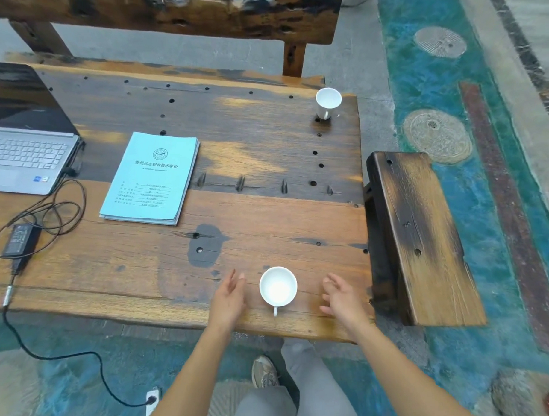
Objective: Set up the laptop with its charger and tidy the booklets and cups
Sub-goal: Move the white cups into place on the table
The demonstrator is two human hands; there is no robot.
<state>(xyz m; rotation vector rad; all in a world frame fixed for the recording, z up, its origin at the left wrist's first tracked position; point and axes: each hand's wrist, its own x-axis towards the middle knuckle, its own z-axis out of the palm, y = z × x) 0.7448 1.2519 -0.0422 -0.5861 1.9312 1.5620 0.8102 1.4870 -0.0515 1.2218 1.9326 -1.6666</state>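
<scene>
A white cup (278, 288) stands upright near the table's front edge, its handle toward me. My left hand (229, 298) hovers just left of it and my right hand (340, 297) just right of it, both with relaxed fingers and not touching the cup. A second white cup (327, 101) stands at the far right corner. A stack of light-blue booklets (152, 178) lies mid-table. The open silver laptop (22, 154) sits at the left, with the black charger brick (19, 239) and its coiled cable (54, 209) in front of it, plugged into the laptop's side.
The wooden table (267, 226) has many holes and a dark wet patch in the middle. A wooden stool (423, 233) stands at the right end, a bench (198, 14) behind. The charger lead runs down to a floor socket strip (151, 400).
</scene>
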